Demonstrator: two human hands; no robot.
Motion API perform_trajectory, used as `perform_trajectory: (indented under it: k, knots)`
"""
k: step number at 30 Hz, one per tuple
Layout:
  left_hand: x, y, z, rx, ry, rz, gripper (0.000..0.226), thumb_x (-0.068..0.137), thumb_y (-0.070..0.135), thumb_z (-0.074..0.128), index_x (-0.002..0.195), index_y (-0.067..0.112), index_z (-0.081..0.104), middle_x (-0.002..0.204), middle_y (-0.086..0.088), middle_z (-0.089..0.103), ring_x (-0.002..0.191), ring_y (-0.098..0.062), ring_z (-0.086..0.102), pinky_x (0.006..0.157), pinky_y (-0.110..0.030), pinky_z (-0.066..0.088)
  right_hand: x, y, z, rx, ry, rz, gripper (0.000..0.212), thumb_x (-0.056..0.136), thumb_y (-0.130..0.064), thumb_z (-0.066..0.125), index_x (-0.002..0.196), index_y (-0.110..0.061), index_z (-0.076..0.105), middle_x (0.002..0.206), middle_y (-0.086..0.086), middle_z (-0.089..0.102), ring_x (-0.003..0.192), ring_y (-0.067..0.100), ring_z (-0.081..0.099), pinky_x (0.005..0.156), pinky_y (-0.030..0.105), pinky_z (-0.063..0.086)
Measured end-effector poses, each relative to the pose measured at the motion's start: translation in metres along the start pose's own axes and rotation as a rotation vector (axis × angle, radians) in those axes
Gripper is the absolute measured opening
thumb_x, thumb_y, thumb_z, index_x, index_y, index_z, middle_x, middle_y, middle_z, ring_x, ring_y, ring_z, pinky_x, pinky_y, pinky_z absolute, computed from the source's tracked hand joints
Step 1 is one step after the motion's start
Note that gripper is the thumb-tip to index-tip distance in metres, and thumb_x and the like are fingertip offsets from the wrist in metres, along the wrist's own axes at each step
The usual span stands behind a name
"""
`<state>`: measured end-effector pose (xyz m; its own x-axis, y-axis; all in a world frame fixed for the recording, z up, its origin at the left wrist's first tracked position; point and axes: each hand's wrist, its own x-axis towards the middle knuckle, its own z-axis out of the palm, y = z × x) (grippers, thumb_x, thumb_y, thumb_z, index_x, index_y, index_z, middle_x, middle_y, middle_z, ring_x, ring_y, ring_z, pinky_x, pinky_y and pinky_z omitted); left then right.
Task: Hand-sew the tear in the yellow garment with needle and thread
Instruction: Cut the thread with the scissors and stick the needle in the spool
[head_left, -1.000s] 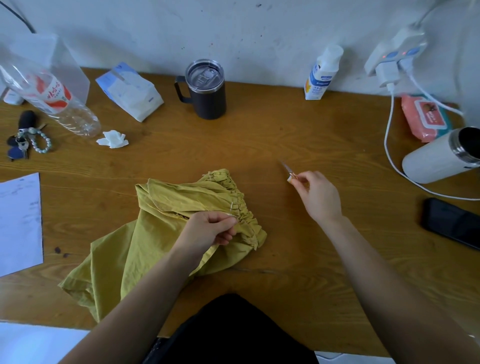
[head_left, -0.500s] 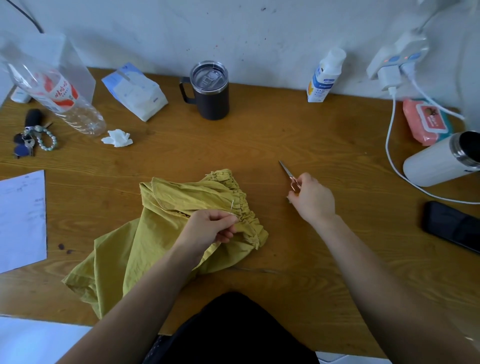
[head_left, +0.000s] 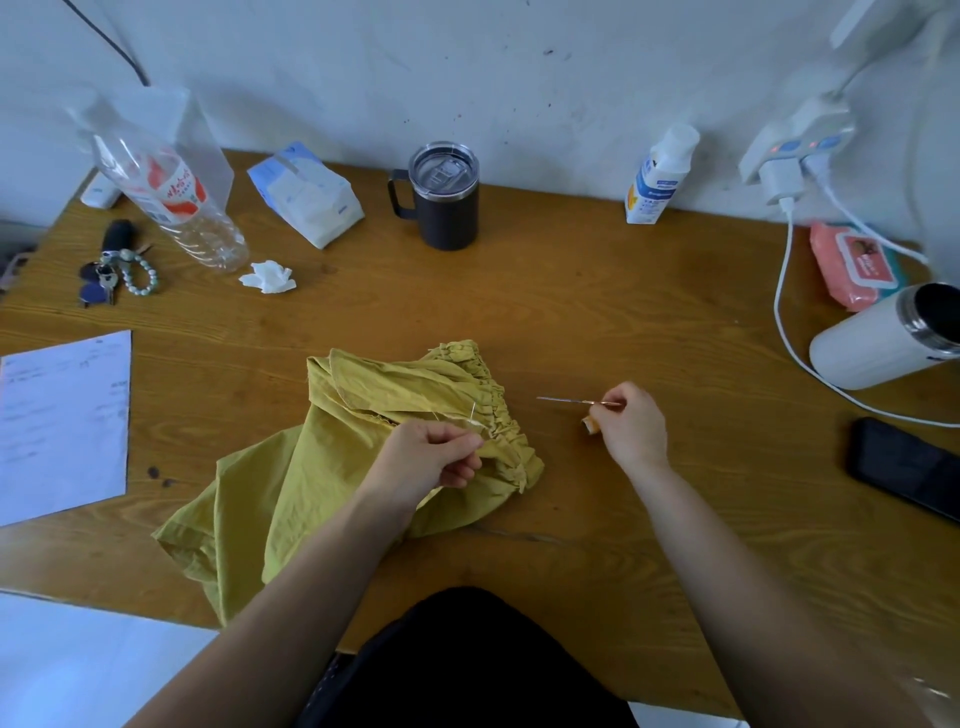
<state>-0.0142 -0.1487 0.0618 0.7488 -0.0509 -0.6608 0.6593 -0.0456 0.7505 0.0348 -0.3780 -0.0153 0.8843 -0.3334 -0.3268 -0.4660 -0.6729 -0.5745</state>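
Note:
The yellow garment (head_left: 322, 488) lies crumpled on the wooden table (head_left: 571, 301), its gathered waistband to the right. My left hand (head_left: 431, 457) pinches the cloth at the seam beside the waistband. A needle (head_left: 471, 410) stands up out of the fabric just above those fingers. My right hand (head_left: 636, 426) holds small scissors (head_left: 566, 400), blades pointing left toward the garment, a short gap away from it. A small orange spool (head_left: 589, 426) sits on the table under the right hand's fingers.
At the back stand a dark mug (head_left: 447, 197), a tilted plastic bottle (head_left: 166, 197), a tissue pack (head_left: 306, 192) and a spray bottle (head_left: 657, 176). Keys (head_left: 111, 270) and a paper sheet (head_left: 62, 421) lie left. A white flask (head_left: 883, 343), charger cable (head_left: 784, 322) and phone (head_left: 909, 467) lie right.
My right hand has come nearer and turned the scissors from pointing up-left to pointing left at the garment. My left hand keeps its pinch on the cloth.

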Motion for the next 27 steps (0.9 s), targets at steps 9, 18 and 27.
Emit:
perform_trajectory:
  k: [9, 18, 27]
  knots:
    - [-0.03, -0.008, -0.005, -0.095, 0.035, 0.029, 0.009, 0.085, 0.009, 0.065, 0.082, 0.003, 0.071, 0.061, -0.001, 0.067, 0.052, -0.007, 0.059, 0.053, -0.016, 0.051, -0.054, -0.004, -0.021, 0.817, -0.352, 0.374, 0.009, 0.091, -0.015, 0.056, 0.099, -0.012, 0.061, 0.094, 0.009, 0.063, 0.077, 0.018, 0.058, 0.063, 0.027, 0.048]
    - [-0.07, -0.041, -0.018, -0.323, 0.156, 0.037, 0.012, 0.082, 0.012, 0.067, 0.073, 0.008, 0.073, 0.061, -0.002, 0.067, 0.055, -0.009, 0.06, 0.056, -0.018, 0.052, -0.089, 0.004, -0.019, 0.881, -0.646, 0.537, 0.017, 0.09, -0.013, 0.055, 0.105, -0.011, 0.063, 0.085, 0.011, 0.059, 0.064, 0.019, 0.056, 0.045, 0.026, 0.049]
    - [-0.095, -0.067, -0.031, -0.403, 0.19, 0.046, 0.012, 0.086, 0.008, 0.064, 0.076, 0.004, 0.071, 0.06, -0.002, 0.066, 0.054, -0.007, 0.06, 0.054, -0.016, 0.051, -0.098, 0.011, -0.005, 0.915, -0.635, 0.625, 0.031, 0.084, -0.028, 0.064, 0.106, -0.007, 0.059, 0.071, 0.012, 0.057, 0.054, 0.017, 0.054, 0.042, 0.026, 0.049]
